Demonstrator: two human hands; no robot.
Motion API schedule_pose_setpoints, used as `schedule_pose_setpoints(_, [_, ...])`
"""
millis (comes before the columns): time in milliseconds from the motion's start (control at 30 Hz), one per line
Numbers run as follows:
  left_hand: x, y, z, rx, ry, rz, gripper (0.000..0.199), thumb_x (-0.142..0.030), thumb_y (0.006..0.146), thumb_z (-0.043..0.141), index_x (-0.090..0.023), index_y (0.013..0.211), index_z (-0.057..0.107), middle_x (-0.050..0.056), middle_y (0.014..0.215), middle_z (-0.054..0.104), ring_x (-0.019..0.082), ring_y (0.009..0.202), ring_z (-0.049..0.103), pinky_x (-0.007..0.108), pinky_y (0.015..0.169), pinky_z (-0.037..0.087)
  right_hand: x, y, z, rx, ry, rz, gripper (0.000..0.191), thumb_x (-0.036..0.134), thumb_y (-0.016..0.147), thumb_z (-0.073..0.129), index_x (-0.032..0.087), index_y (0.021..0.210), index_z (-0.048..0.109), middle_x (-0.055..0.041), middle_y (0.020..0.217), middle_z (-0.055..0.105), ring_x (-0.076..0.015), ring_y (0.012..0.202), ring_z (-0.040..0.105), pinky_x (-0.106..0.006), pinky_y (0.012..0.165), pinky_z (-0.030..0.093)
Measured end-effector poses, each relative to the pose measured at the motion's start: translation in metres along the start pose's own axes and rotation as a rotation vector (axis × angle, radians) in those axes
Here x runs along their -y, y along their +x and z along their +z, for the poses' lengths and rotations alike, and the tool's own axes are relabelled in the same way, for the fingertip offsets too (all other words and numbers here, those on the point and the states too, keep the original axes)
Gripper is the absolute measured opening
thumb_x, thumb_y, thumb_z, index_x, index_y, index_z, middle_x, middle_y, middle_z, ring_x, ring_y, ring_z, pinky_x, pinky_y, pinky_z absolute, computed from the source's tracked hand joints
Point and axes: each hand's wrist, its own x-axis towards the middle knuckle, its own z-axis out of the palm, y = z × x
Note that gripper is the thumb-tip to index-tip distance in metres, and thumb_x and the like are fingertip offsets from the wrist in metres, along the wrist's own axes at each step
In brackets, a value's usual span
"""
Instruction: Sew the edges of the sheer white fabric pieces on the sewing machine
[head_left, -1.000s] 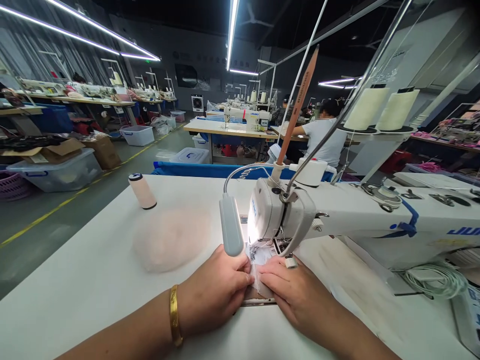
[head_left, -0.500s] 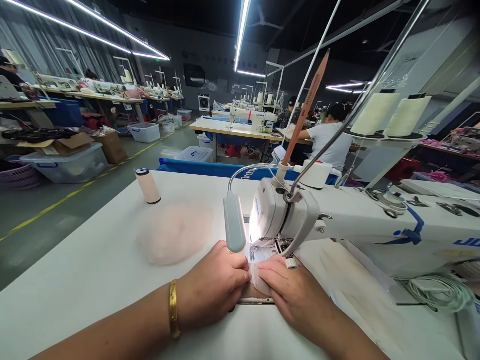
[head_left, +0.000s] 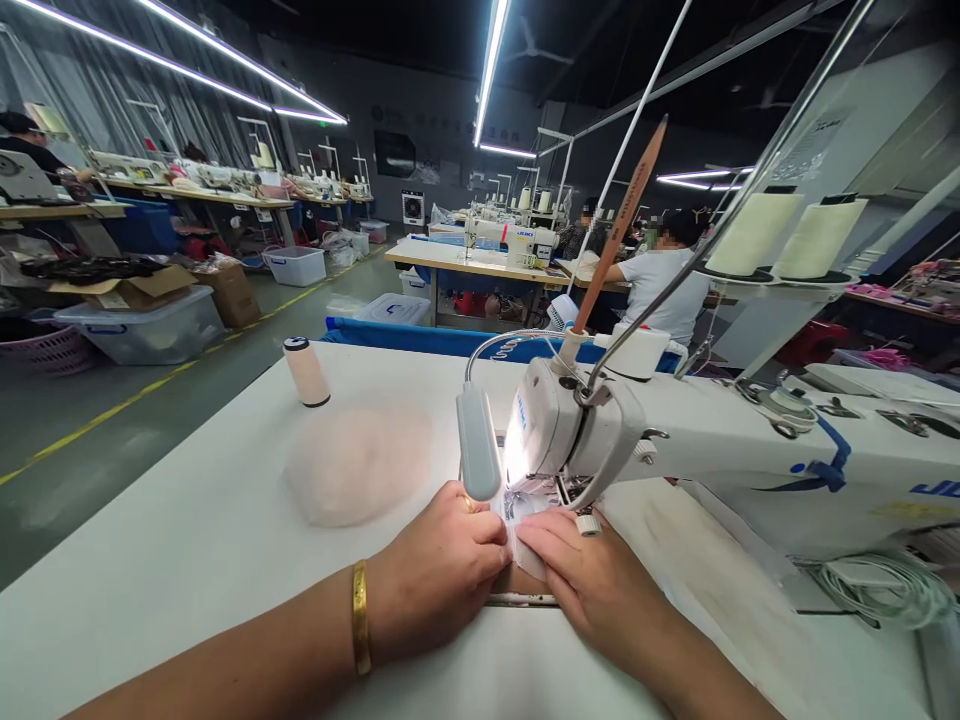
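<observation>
A small piece of thin white fabric (head_left: 528, 563) lies under the needle area of a white sewing machine (head_left: 546, 430). My left hand (head_left: 442, 555), with a gold bangle at the wrist, is closed, its thumb and fingers pinched at the fabric's left edge. From the right, my right hand (head_left: 600, 585) grips the same piece, fingers close together on its upper side and the thumb hidden. The fingertips of both hands are just in front of the lit presser foot (head_left: 514, 505). A grey lamp (head_left: 478, 445) hangs just above my left hand.
A pale pink heap of sheer fabric (head_left: 360, 465) rests on the white table left of the machine. Behind it stands a pink thread spool (head_left: 307, 372). A brown pencil (head_left: 622, 220) sticks up from the machine head. Thread cones (head_left: 754, 235) stand at right; a person (head_left: 664, 280) sits ahead.
The whole view has shifted slightly, so things sit a little further right. Both hands keep their hold by the presser foot, and the fabric between them lies at a slightly different angle.
</observation>
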Motion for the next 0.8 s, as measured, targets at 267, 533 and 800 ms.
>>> schedule_pose_setpoints(267, [0.0, -0.001, 0.003, 0.002, 0.011, 0.002, 0.027, -0.005, 0.091, 0.051, -0.02, 0.092, 0.072, 0.004, 0.085, 0.071, 0.022, 0.076, 0.056, 0.038, 0.074, 0.044, 0.004, 0.0, 0.0, 0.008, 0.035, -0.065, 0.035, 0.001, 0.094, 0.045, 0.025, 0.105, 0.068, -0.0052, 0.098, 0.073, -0.0247, 0.088, 0.062, -0.037, 0.077, 0.049])
schedule_pose_setpoints(533, [0.008, 0.004, 0.003, -0.04, 0.027, -0.01, 0.03, -0.005, 0.094, 0.045, -0.018, 0.089, 0.072, 0.006, 0.085, 0.07, 0.022, 0.078, 0.058, 0.037, 0.073, 0.046, 0.001, 0.003, 0.001, -0.004, 0.006, -0.002, 0.041, -0.003, 0.088, 0.046, 0.026, 0.108, 0.067, -0.0042, 0.109, 0.073, -0.0243, 0.092, 0.063, -0.037, 0.081, 0.049])
schedule_pose_setpoints(800, [0.014, 0.009, 0.002, -0.064, 0.035, -0.04, 0.031, -0.005, 0.096, 0.045, -0.018, 0.092, 0.072, 0.007, 0.092, 0.071, 0.025, 0.088, 0.062, 0.037, 0.077, 0.05, 0.001, 0.005, 0.001, -0.014, -0.092, 0.076, 0.048, 0.0, 0.087, 0.047, 0.028, 0.12, 0.069, -0.0053, 0.113, 0.074, -0.0278, 0.097, 0.063, -0.041, 0.087, 0.05])
